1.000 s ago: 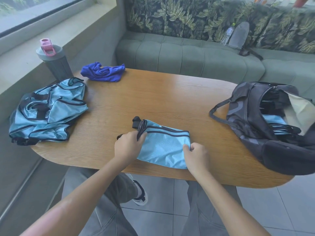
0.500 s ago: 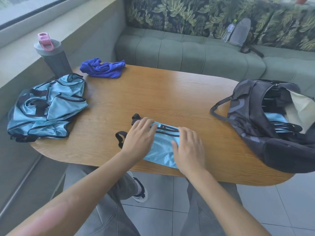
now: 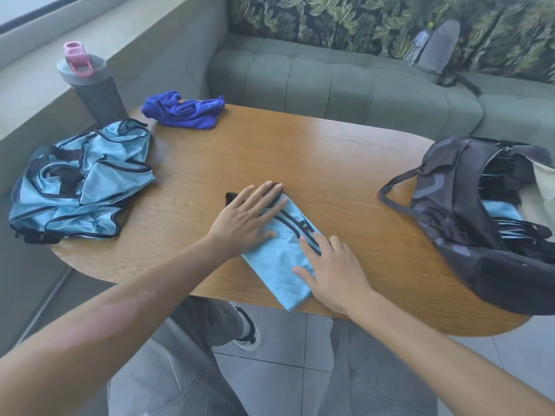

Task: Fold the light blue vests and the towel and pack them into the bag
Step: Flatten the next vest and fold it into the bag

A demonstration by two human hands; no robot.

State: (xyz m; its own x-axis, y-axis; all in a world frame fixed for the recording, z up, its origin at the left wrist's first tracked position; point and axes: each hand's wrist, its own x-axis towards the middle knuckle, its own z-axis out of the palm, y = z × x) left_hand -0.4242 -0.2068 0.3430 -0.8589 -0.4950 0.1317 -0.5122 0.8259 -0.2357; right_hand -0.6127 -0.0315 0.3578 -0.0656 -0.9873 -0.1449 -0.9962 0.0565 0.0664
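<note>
While both hands lie flat, left hand and right hand pressing the folded light blue vest, wooden surface, black bag unzipped at right.

Oval wooden tabletop, near edge rounded. Green tufted sofa along far side; leaf-print backrest above. Pale window ledge far left, daylight from window. Grey tiled floor below.
</note>
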